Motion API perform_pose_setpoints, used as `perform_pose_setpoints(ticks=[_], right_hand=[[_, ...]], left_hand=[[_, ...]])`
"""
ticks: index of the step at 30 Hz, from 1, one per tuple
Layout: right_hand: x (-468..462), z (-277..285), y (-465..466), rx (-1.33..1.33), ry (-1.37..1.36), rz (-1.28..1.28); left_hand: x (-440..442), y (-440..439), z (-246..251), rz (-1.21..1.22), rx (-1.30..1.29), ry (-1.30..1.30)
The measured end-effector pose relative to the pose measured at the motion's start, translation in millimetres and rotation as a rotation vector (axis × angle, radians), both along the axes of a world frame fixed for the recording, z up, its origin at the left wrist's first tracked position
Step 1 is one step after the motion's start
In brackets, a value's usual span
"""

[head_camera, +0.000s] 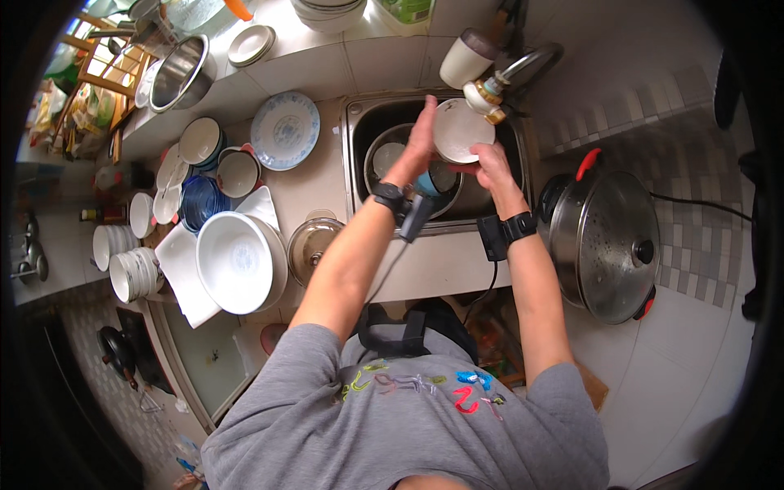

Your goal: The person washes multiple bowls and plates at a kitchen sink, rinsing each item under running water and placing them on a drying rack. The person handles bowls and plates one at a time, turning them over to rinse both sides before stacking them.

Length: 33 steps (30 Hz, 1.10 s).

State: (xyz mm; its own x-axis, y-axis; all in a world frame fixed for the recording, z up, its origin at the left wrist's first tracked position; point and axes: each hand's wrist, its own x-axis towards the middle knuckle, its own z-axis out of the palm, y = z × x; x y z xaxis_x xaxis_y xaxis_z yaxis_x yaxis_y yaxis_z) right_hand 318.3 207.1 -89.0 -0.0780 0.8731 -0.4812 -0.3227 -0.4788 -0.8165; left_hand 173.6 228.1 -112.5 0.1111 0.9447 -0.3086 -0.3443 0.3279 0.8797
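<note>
A white bowl (463,131) is tilted under the faucet outlet, its inside turned up towards me. My right hand (493,165) grips its near rim, thumb over the edge. Along the bowl's left side lies my left hand (421,139), stretched out against the rim; whether its hidden fingers hold the bowl cannot be seen. Below both hands, a round metal basin (369,164) sits in the stainless steel sink (353,184). Inside the basin are a pale dish (388,158) and a blue-sided bowl (427,182), partly covered by my wrists. The brass-fitted faucet (490,92) stands just behind.
Left of the sink are a blue-patterned plate (285,130), a glass lid (311,248), a large white bowl (236,263), blue bowls (205,202) and stacked bowls (131,275). A large lidded pot (618,245) stands right. A ledge (392,61) runs behind.
</note>
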Motion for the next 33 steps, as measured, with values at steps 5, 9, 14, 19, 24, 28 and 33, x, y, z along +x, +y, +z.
perform_pose_setpoints(ticks=[5,9,14,19,24,28,33], right_hand=[[4,-17,17,0.447,-1.001,0.081],[-16,23,9,0.844,-1.322,0.355],[-21,12,20,1.021,-1.308,0.258],[-12,-12,25,0.814,-1.022,0.086],[-13,-53,17,0.509,-0.593,-0.134],[-15,-18,8,-0.145,-0.221,0.111],[11,-73,-1,0.480,-0.791,0.053]], left_hand=[[33,-17,-61,0.290,0.083,0.488],[35,-16,-47,0.298,-0.385,-0.250],[31,-9,-67,0.190,-0.353,-0.571],[18,-7,-53,0.197,-0.038,-0.027],[-1,0,-59,0.163,0.161,-0.051],[-17,-3,-68,0.042,0.193,-0.014],[-35,-9,-8,-0.248,-0.131,0.025]])
